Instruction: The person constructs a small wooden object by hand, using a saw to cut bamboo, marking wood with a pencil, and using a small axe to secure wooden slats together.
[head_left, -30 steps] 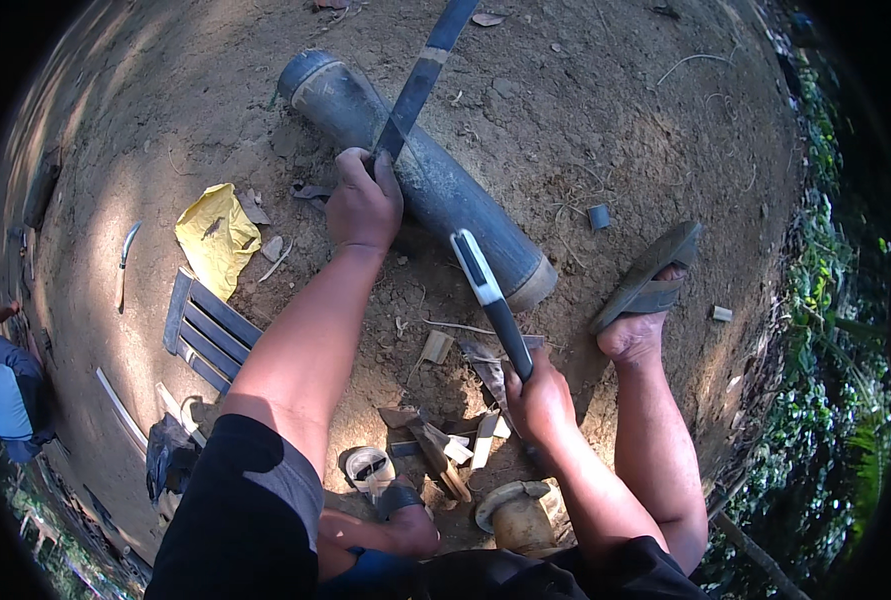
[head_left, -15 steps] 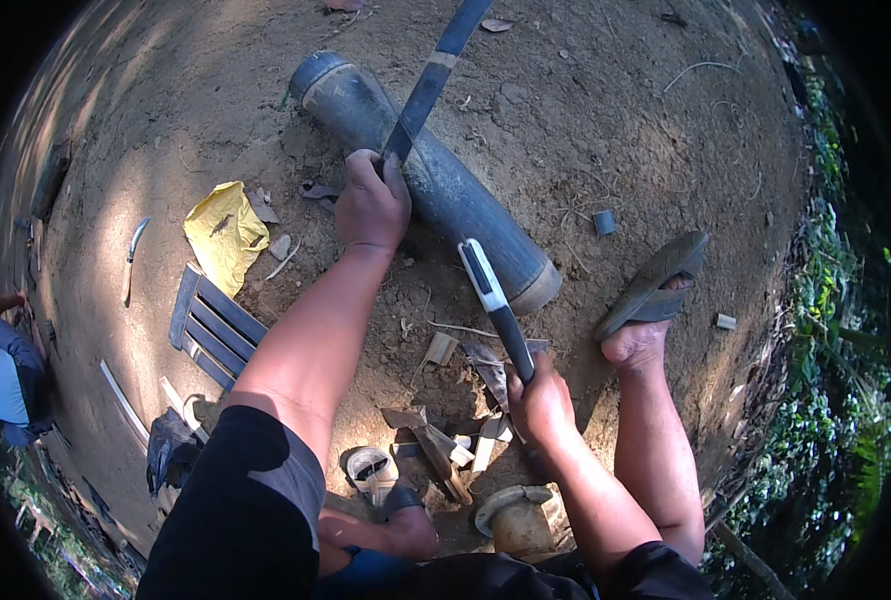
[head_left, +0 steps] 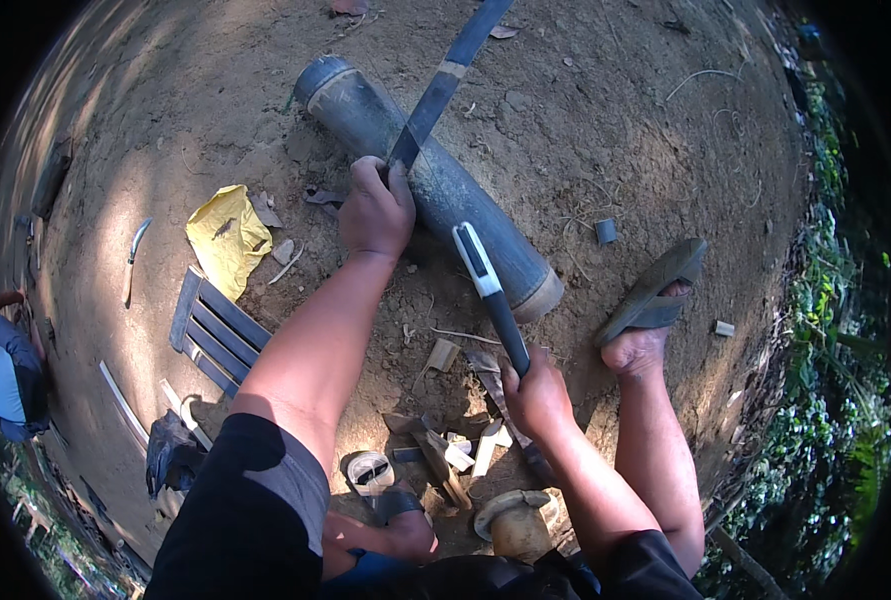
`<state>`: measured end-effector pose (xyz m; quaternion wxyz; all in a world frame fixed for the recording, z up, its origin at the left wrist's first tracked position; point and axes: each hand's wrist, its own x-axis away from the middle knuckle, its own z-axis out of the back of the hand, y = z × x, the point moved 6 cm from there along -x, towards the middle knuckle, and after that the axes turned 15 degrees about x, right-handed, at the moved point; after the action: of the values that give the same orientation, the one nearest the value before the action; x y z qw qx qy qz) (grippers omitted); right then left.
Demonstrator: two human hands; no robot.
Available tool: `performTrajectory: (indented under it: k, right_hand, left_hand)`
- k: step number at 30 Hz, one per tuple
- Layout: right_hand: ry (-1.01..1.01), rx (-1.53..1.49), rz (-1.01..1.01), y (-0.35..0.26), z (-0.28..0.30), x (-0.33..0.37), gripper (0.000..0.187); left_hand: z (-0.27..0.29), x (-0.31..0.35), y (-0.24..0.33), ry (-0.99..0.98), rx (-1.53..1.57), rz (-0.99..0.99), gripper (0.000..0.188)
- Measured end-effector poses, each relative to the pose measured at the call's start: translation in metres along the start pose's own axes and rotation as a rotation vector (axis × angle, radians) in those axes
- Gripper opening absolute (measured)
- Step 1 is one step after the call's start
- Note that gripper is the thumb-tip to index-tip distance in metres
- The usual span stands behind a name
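My left hand (head_left: 377, 215) is closed round the lower end of a long, dark bamboo strip (head_left: 435, 100), which has a pale ring across it. The strip slants up and away to the right, over a thick bamboo log (head_left: 465, 205) lying on the dirt. In my right hand (head_left: 540, 400) is a tool with a black handle and a white, slotted head (head_left: 477, 260); its exact kind is unclear. That head is up beside the near side of the log, close to its right end. Whether it touches the log cannot be told.
Wood and bamboo scraps (head_left: 445, 455) lie between my feet, by a pale bamboo stump (head_left: 520, 525). To the left are a slatted dark piece (head_left: 215, 330), a yellow wrapper (head_left: 227, 240) and a curved knife (head_left: 133, 262). Another person (head_left: 10, 370) is at far left; plants (head_left: 825, 400) line the right.
The tool's head has shifted slightly left, and my right hand has moved a little with it. My left hand still grips the strip, which has moved slightly right in the view.
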<state>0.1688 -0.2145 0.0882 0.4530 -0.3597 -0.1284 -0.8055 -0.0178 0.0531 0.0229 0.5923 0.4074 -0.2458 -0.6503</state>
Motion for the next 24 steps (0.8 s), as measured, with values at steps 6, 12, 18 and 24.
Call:
performTrajectory:
  k: [6, 12, 18, 24]
  right_hand:
    - [-0.015, -0.054, 0.008, -0.018, 0.013, -0.025, 0.038]
    - [0.016, -0.064, -0.012, 0.027, -0.008, 0.030, 0.040]
    - [-0.025, -0.096, 0.078, -0.030, 0.000, -0.026, 0.042]
    - [-0.049, -0.099, 0.044, -0.030, 0.010, -0.014, 0.042]
  left_hand:
    - [-0.010, 0.006, 0.006, -0.034, 0.013, 0.045, 0.031]
    - [-0.009, -0.004, 0.003, -0.046, 0.050, 0.062, 0.032]
    - [0.002, -0.001, -0.017, -0.026, 0.006, 0.064, 0.032]
    - [0.008, -0.003, -0.002, -0.009, 0.012, 0.041, 0.032]
